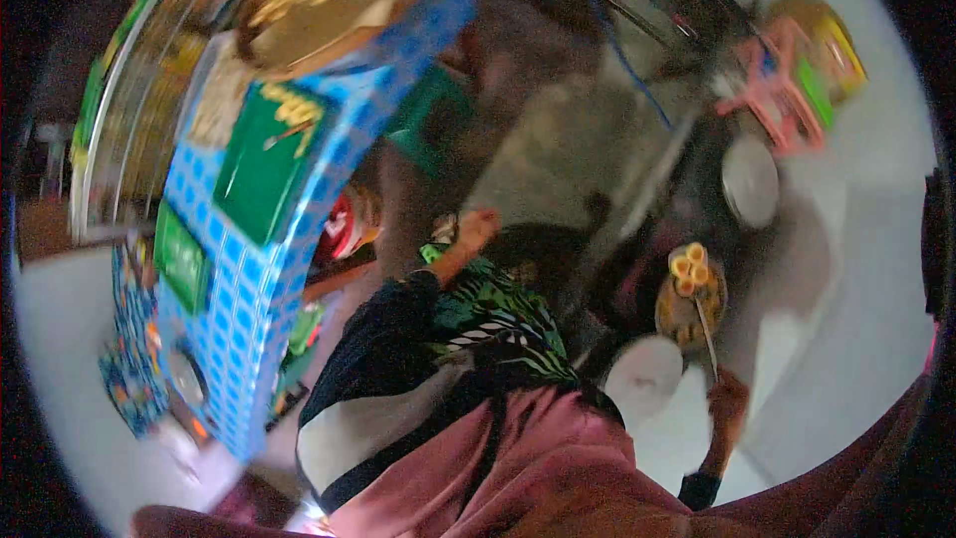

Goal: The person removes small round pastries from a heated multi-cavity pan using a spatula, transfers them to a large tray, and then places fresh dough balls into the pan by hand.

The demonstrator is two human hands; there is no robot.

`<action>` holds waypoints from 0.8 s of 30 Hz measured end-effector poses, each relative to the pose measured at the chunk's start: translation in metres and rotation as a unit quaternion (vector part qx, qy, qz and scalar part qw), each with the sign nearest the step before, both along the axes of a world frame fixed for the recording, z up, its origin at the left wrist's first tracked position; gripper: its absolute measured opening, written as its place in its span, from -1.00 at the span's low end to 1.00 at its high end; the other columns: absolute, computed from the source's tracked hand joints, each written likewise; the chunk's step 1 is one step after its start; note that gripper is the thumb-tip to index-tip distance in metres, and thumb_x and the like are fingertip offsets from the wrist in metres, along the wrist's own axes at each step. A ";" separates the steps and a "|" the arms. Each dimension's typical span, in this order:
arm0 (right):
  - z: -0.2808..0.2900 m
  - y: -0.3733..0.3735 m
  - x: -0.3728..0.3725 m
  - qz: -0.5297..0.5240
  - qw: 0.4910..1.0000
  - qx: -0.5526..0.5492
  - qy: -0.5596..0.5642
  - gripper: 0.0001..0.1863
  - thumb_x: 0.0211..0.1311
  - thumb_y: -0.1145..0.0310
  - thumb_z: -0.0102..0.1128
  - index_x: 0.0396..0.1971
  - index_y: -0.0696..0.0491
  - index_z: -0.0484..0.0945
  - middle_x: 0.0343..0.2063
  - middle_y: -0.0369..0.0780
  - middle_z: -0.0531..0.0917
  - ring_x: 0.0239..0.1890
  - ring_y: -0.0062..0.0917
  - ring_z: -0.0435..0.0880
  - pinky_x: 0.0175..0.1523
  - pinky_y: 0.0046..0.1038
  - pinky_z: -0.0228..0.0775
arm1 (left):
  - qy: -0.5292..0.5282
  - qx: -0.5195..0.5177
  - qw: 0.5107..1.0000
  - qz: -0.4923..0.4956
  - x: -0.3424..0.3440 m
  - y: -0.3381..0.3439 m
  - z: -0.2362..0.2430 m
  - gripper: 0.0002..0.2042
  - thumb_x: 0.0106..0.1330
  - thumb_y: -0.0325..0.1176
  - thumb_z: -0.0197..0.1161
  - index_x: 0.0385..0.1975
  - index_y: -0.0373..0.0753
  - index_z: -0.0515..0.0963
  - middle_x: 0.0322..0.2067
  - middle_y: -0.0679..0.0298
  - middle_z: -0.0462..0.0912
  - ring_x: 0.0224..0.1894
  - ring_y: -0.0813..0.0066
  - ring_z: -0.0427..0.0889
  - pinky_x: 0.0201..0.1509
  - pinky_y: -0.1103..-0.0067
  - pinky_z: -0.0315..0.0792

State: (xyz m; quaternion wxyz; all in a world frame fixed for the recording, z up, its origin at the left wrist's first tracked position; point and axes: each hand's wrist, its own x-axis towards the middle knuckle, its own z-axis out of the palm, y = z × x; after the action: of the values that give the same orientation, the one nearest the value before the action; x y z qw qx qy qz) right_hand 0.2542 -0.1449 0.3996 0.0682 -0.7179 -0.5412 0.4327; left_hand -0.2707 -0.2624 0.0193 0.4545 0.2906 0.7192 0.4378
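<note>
At the right, my right hand [730, 394] is closed round the handle of a long, thin cooking utensil [707, 332]. Its far end reaches into a round frying pan [664, 317] of oil with several pieces in it. A cluster of round golden fritters [689, 269] sits at that end, near the pan's far side; whether the utensil bears them is unclear. My left hand [478, 227] is out in front of my patterned green lap cloth [498, 304], away from the pan. Its fingers are blurred and nothing shows in them.
A pale round lid or plate [645, 376] lies beside the pan, with another pale disc [750, 181] beyond. Further back stands a pink stool [782, 90]. On the left, a blue-checked table [231, 329] bears a green tray [261, 174] with yellow pieces and a large basket [324, 45].
</note>
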 end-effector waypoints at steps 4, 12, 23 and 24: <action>0.062 0.034 -0.101 0.142 0.989 0.022 0.039 -0.70 0.06 0.42 0.04 -0.15 0.09 0.51 -0.73 -0.32 0.47 -0.82 -0.70 0.33 -0.76 -0.65 0.13 | -0.257 0.102 0.952 0.135 0.012 0.002 0.055 -0.76 0.11 -0.28 0.17 -0.30 -0.29 0.48 -0.48 0.35 0.52 -0.46 0.57 0.49 -0.45 0.58 0.41; 0.128 0.096 -0.373 0.427 0.903 0.048 0.004 -0.71 0.02 0.45 0.10 -0.19 0.11 0.52 -0.75 -0.36 0.43 -0.81 -0.77 0.31 -0.75 -0.67 0.10 | -0.270 0.136 0.929 0.211 -0.114 -0.069 0.146 -0.78 0.18 -0.32 0.11 -0.25 -0.31 0.46 -0.45 0.32 0.53 -0.45 0.59 0.49 -0.38 0.64 0.39; 0.128 0.115 -0.755 0.508 0.854 -0.048 0.102 -0.62 0.09 0.41 -0.02 -0.04 0.12 0.40 -0.70 -0.32 0.48 -0.81 -0.77 0.31 -0.78 -0.71 0.04 | -0.240 0.122 0.895 0.356 -0.247 -0.158 0.186 -0.70 0.23 -0.30 0.07 -0.11 -0.33 0.41 -0.33 0.26 0.54 -0.37 0.55 0.52 -0.34 0.62 0.43; 0.120 0.121 -0.776 0.514 0.853 -0.011 0.093 -0.63 0.05 0.41 -0.01 -0.08 0.15 0.42 -0.72 -0.32 0.48 -0.83 -0.76 0.31 -0.80 -0.70 0.05 | -0.236 0.126 0.892 0.364 -0.250 -0.166 0.183 -0.70 0.23 -0.30 0.07 -0.11 -0.33 0.41 -0.33 0.24 0.55 -0.35 0.51 0.53 -0.30 0.59 0.43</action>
State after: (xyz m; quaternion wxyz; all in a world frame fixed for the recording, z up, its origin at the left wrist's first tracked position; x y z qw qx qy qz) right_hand -0.5219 -0.0244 0.5198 -0.1221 -0.2949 -0.8192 0.4765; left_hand -0.5211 -0.4281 0.2024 0.3791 -0.0487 0.5854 0.7150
